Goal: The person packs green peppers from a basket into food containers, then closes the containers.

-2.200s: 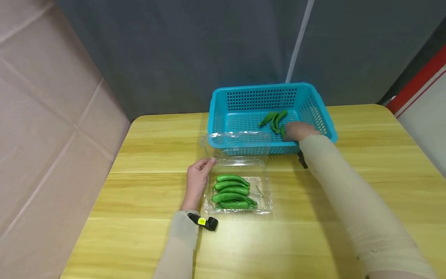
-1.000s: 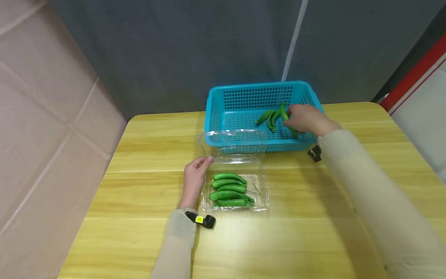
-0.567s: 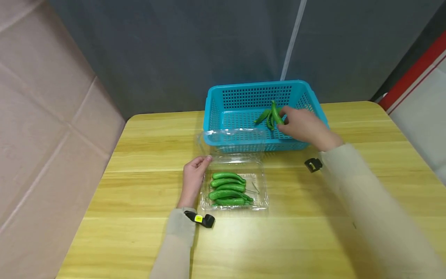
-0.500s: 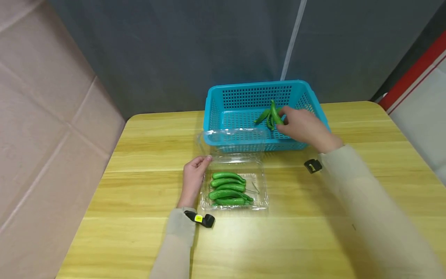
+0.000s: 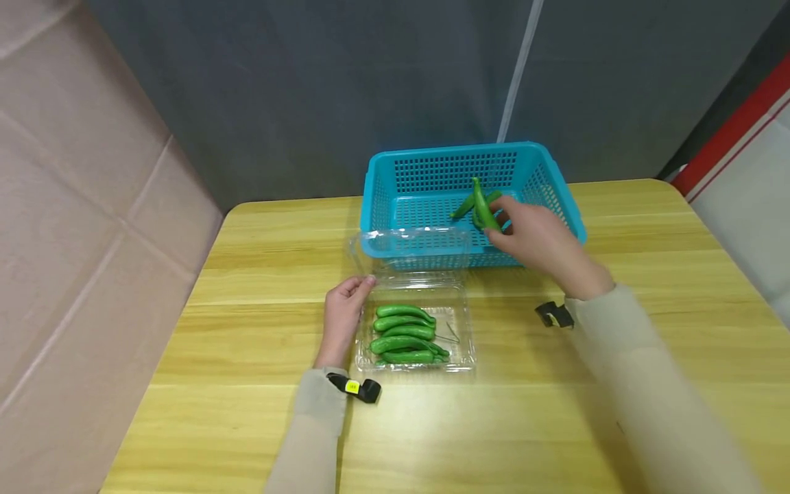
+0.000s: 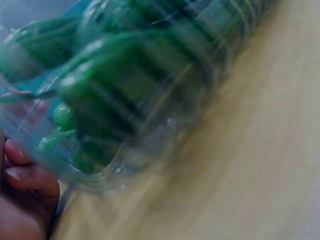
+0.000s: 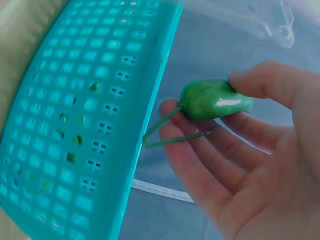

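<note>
My right hand [image 5: 537, 237] pinches a green pepper [image 5: 483, 206] between thumb and fingers, over the front part of the blue plastic basket [image 5: 457, 149]. Its blunt end and bent stem show in the right wrist view, where the pepper [image 7: 205, 102] sits between the thumb and the fingers. Several more green peppers [image 5: 463, 207] lie on the basket floor, partly covered by the held one. My left hand [image 5: 342, 319] grips the left edge of a clear clamshell box [image 5: 455, 314] near its hinge. Inside the box, several green peppers [image 5: 404, 332] lie side by side.
The box's raised clear lid [image 5: 420, 240] leans back over the basket's front rim. Wood-grain table [image 5: 296, 254] lies under everything, with a dark grey curtain [image 5: 308, 103] behind it. A padded beige wall [image 5: 92, 206] stands on the left.
My right hand has lifted a pepper out of the basket's right side and moved leftward with it, then slightly toward me. The left hand keeps its grip on the box.
</note>
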`<state>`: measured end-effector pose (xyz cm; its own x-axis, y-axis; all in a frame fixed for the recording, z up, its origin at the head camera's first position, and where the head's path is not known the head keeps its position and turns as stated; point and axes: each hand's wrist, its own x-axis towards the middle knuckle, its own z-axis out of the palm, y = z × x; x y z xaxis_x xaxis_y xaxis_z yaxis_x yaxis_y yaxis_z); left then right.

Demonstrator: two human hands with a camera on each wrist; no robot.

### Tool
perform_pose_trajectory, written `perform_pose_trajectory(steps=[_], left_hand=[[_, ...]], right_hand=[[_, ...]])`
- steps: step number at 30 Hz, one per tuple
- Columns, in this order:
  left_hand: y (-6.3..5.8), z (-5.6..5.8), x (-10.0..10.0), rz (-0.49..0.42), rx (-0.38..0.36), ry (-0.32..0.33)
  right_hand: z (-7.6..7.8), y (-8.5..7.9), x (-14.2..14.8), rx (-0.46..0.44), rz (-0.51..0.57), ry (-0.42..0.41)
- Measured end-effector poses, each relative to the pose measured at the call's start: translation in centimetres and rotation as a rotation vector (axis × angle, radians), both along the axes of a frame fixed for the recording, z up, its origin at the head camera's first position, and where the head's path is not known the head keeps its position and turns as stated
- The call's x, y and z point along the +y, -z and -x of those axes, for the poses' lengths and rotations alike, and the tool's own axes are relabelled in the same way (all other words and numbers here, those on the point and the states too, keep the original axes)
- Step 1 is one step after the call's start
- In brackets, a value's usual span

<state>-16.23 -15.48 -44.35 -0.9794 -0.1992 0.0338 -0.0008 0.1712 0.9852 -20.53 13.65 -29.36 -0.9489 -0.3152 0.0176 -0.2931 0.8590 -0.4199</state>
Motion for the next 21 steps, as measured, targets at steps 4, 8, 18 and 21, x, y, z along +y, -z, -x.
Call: perform_pose_trajectory(steps=[4,8,18,21], left_hand=[[0.1,0.1,0.1,-0.004,-0.002,-0.003],[0.9,0.4,0.0,0.002,0.018,-0.011],[0.9,0.4,-0.1,0.01,0.013,-0.008],[0.9,0.4,-0.1,0.014,0.01,-0.01]], right_hand=[[-0.7,0.4,-0.2,0.01,0.053,0.005],[-1.5,0.7,-0.4,0.007,0.095,0.015],[-2.9,1.7,-1.0,-0.06,0.229,0.08],[-3.1,2.0,-1.2,-0.06,0.266,0.091]])
